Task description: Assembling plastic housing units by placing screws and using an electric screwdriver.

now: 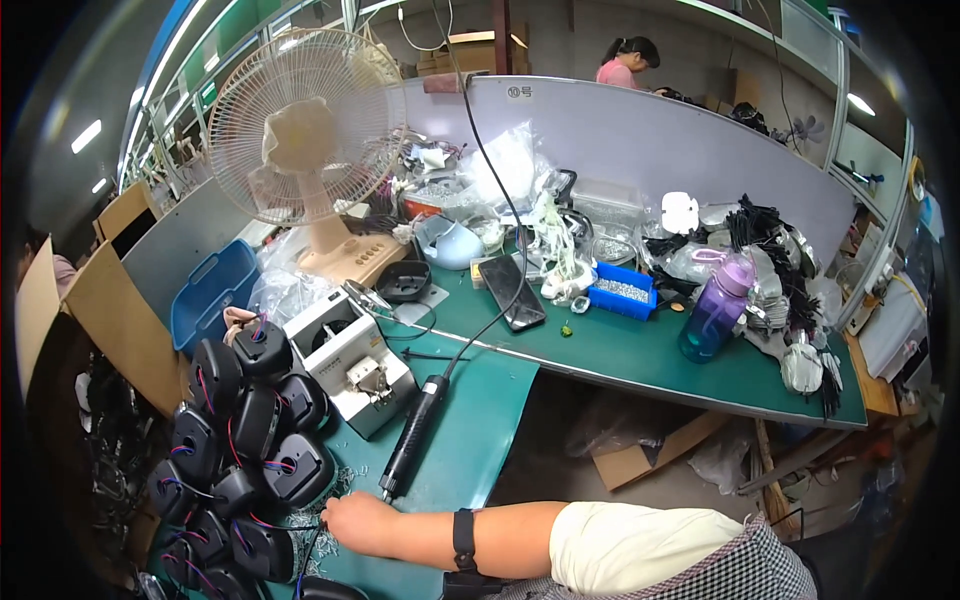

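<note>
My right hand (357, 521) reaches in from the lower right, its fingers curled together over a scatter of small silvery screws (305, 530) on the green table. Whatever is between the fingertips is too small or hidden to make out. Just beyond the wrist is a black electric screwdriver (412, 440), hung tip down on its cable. Beside the hand, on the left, black plastic housings (258, 420) with red and blue wires are heaped up. A white screw feeder (350, 365) stands behind them. My left hand is out of view.
A beige fan (305, 140) stands at the back left near a blue basket (212, 295). On the far table lie a phone (512, 292), a blue parts tray (622, 291), a purple bottle (717, 308) and bundled black cables (750, 225). A person (628, 64) sits behind the partition.
</note>
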Demonstrator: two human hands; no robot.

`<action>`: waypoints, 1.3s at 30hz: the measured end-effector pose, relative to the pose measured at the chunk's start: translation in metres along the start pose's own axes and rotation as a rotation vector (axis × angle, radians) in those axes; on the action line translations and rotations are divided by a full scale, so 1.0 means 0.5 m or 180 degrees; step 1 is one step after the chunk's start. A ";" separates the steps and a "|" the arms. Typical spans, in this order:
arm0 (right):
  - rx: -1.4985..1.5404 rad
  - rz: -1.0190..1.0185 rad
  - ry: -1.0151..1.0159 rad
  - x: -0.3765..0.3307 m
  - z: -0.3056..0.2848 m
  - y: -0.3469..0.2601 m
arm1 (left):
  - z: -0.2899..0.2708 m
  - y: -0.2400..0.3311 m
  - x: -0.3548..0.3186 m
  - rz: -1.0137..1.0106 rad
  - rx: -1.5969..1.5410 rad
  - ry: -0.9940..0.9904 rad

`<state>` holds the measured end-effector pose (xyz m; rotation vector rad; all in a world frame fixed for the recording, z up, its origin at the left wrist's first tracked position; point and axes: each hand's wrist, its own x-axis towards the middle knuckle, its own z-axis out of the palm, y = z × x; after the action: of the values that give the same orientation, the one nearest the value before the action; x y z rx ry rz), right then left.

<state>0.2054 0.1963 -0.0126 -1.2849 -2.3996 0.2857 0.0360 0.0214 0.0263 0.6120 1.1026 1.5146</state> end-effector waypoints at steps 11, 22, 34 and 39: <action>0.0362 -0.0013 0.0342 -0.012 -0.004 -0.011 | 0.002 0.004 -0.010 -0.0034 -0.0020 0.0097; 0.3387 0.0701 0.0416 -0.075 -0.158 -0.084 | 0.030 -0.005 0.081 0.0089 -0.0565 0.0281; 0.1032 -0.2332 0.1499 -0.109 -0.081 -0.156 | 0.050 -0.027 0.080 0.0034 -0.0461 0.0277; 0.0437 -0.2530 0.1764 -0.096 -0.058 -0.139 | 0.062 -0.026 0.077 -0.0012 -0.0432 0.0326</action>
<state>0.1903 0.1175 0.0265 -0.2250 -2.1352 -0.1276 0.0583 0.0668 0.0212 0.4429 1.0671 1.6176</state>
